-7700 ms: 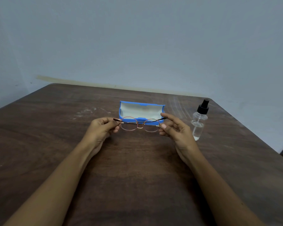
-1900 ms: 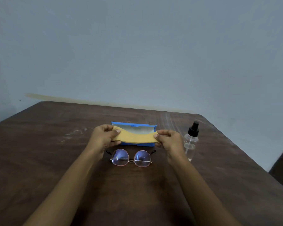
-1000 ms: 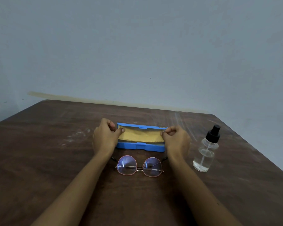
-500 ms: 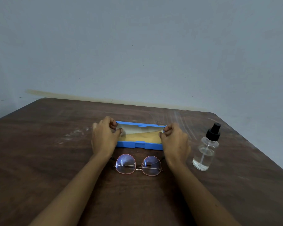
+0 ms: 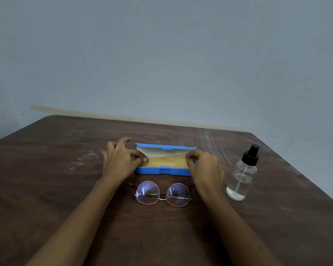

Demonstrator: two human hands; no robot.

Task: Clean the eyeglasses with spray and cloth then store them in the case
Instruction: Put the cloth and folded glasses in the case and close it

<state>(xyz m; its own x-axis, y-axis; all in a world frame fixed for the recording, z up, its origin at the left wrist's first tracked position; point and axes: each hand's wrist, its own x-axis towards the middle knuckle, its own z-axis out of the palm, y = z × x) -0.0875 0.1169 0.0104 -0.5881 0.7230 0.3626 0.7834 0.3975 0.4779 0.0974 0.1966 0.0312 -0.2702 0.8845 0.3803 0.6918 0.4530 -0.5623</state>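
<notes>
The round pink-rimmed eyeglasses (image 5: 162, 193) lie unfolded on the table, just in front of the open blue case (image 5: 162, 170). A yellow cloth (image 5: 167, 161) lies inside the case, its right part raised toward the lid. My left hand (image 5: 119, 160) is at the case's left end, thumb and one finger pinching the cloth's corner while the other fingers are lifted and spread. My right hand (image 5: 205, 167) is at the right end, fingertips pinched on the cloth's other corner. The clear spray bottle (image 5: 241, 176) with a black nozzle stands upright to the right.
The dark wooden table (image 5: 46, 179) runs up to a pale blue-grey wall. Its right edge slants away close behind the spray bottle. White scuff marks show on the wood left of my left hand.
The cloth has gone from stretched above the case to lying down inside it. My left hand's outer fingers have lifted and spread. The eyeglasses and bottle stayed in place.
</notes>
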